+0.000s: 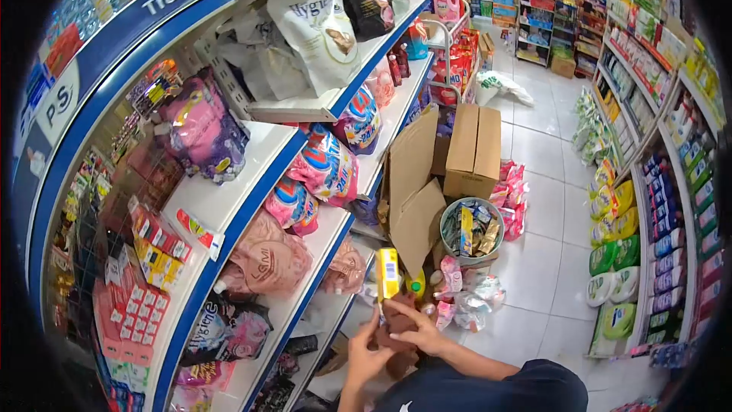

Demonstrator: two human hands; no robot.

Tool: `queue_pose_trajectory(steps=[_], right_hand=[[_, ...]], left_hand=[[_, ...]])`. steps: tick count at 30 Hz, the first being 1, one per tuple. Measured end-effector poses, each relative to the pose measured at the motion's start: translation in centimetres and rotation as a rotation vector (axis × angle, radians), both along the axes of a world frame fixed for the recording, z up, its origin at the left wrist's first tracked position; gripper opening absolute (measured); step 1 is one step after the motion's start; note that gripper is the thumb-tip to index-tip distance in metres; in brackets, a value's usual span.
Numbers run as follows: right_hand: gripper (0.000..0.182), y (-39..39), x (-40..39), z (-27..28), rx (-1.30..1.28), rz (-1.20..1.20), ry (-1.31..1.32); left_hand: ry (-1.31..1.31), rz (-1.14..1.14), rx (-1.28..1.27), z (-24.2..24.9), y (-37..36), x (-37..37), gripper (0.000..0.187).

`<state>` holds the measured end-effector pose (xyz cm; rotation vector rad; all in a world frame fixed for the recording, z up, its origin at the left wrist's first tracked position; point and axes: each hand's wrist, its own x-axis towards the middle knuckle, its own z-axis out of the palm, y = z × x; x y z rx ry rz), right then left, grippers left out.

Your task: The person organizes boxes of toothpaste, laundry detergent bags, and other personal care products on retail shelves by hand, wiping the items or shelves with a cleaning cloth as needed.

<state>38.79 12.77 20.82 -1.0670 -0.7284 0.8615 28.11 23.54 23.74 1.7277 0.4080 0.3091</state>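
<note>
A slim yellow box (387,271) with a pale barcode label stands upright at my fingertips. My left hand (367,351) has its fingers closed at the lower end of the box, from the left side. From the right, my right hand (415,330) reaches to the same end, its fingers bent and its fingertips against the box. Something reddish-brown (399,318) shows between and behind my hands, partly hidden by them. Just beyond, a bottle with a green cap (415,287) stands among pink and white packs (450,278).
Shelves (263,149) with detergent and softener pouches rise on my left. Ahead are an opened cardboard box (412,175), a closed carton (473,149) and a round tub (499,240) of small packs. White tiled floor (537,259) runs along the right, beside another stocked shelf (640,259).
</note>
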Motion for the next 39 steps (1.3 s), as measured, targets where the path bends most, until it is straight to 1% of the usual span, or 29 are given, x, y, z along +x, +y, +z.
queue_pose_trajectory(steps=[2,3,4,6,7,8,9,11,12,16,17,18,19,22,24,26,28,29,30,32,33,34,35,36,37,38,39], right_hand=[[0.081,-0.6,0.3,0.1,-0.068,-0.246,-0.286],[0.088,-1.0,1.1,0.5,-0.081,-0.409,-0.244],[0.095,-1.9,2.0,0.8,-0.103,-0.572,-0.202],[0.082,-3.3,3.1,0.9,-0.057,-0.742,-0.037],[0.072,-4.7,3.9,-0.2,-0.047,-0.635,0.176],[0.063,-5.7,4.3,-2.0,-0.038,-0.526,0.389],[0.034,-5.5,4.0,-2.5,-0.037,-0.695,0.217],[0.033,-7.5,2.8,-1.9,-0.032,-0.633,0.365],[0.033,-8.1,2.1,-0.4,-0.034,-0.608,0.450],[0.038,-9.8,0.6,-2.1,-0.074,-0.551,0.504],[0.039,-10.0,0.6,-2.6,-0.090,-0.541,0.520],[0.041,-10.1,0.4,-2.5,-0.102,-0.532,0.539],[0.048,-10.1,0.0,-2.3,-0.089,-0.483,0.527],[0.047,-10.0,-1.9,0.1,-0.003,-0.071,0.848],[0.050,-8.4,-3.8,-0.8,0.006,0.010,0.709],[0.050,-7.2,-6.3,-1.1,0.024,0.106,0.577],[0.051,-8.2,-9.7,2.8,-0.250,0.114,0.077],[0.054,-7.9,-11.1,1.2,-0.216,0.202,0.145],[0.054,-8.2,-11.8,1.8,-0.217,0.355,0.099],[0.053,-8.2,-13.1,-0.7,-0.122,0.342,0.043],[0.051,-8.2,-12.9,-0.2,-0.175,0.254,-0.158],[0.051,-7.9,-12.4,-1.5,-0.192,0.298,-0.067],[0.060,-7.5,-12.2,-0.4,-0.109,0.222,0.114],[0.070,-7.0,-11.6,-1.3,0.001,0.034,0.008],[0.076,-6.7,-10.6,0.1,-0.037,-0.058,-0.083],[0.066,-6.2,-9.9,1.4,-0.069,-0.031,0.161],[0.052,-5.6,-8.1,0.8,-0.109,-0.080,0.046]], left_hand=[[0.162,-0.098,0.271,0.1,-0.6,-0.8,0.071],[0.328,-0.229,0.306,0.9,-1.0,-0.6,0.072],[0.196,-0.239,0.090,0.3,-2.9,-0.9,0.071],[0.074,-0.241,0.172,0.0,-4.9,-1.0,0.070],[0.100,-0.281,0.193,0.0,-5.6,-1.1,0.076],[0.195,-0.290,0.122,0.4,-6.5,-1.4,0.076],[0.162,-0.302,0.131,0.3,-7.3,-1.8,0.076],[0.111,-0.307,0.134,-0.3,-8.5,-2.9,0.077],[0.095,-0.296,0.121,-0.7,-9.2,-3.6,0.078],[0.080,-0.194,0.030,-1.4,-12.4,-6.4,0.081],[-0.002,-0.146,0.066,-2.1,-13.4,-7.0,0.080],[0.008,-0.100,0.070,-2.4,-14.4,-7.6,0.080],[0.019,-0.056,0.078,-2.6,-15.3,-8.2,0.081],[-0.004,0.059,0.039,-2.8,-17.0,-10.3,0.081],[-0.067,0.157,-0.028,-2.9,-17.8,-11.8,0.078],[-0.158,0.308,-0.160,-3.3,-18.5,-13.3,0.078],[-0.089,0.425,-0.123,-3.0,-18.7,-14.8,0.071],[-0.085,0.476,-0.115,-2.6,-18.3,-15.1,0.063],[-0.209,0.569,-0.169,-0.9,-18.3,-15.0,0.055],[-0.156,0.560,-0.038,-2.4,-17.1,-16.7,0.053],[-0.048,0.516,-0.055,-3.0,-17.1,-17.5,0.053],[0.052,0.473,-0.079,-3.2,-17.2,-17.9,0.054],[-0.028,0.483,0.071,-2.4,-17.3,-17.4,0.059],[-0.023,0.370,0.103,-2.6,-17.1,-17.5,0.066],[-0.073,0.356,0.062,-2.6,-17.0,-17.1,0.069],[-0.121,0.328,0.015,-2.4,-17.2,-16.6,0.072],[-0.110,0.292,0.022,-2.1,-16.9,-16.2,0.074]])
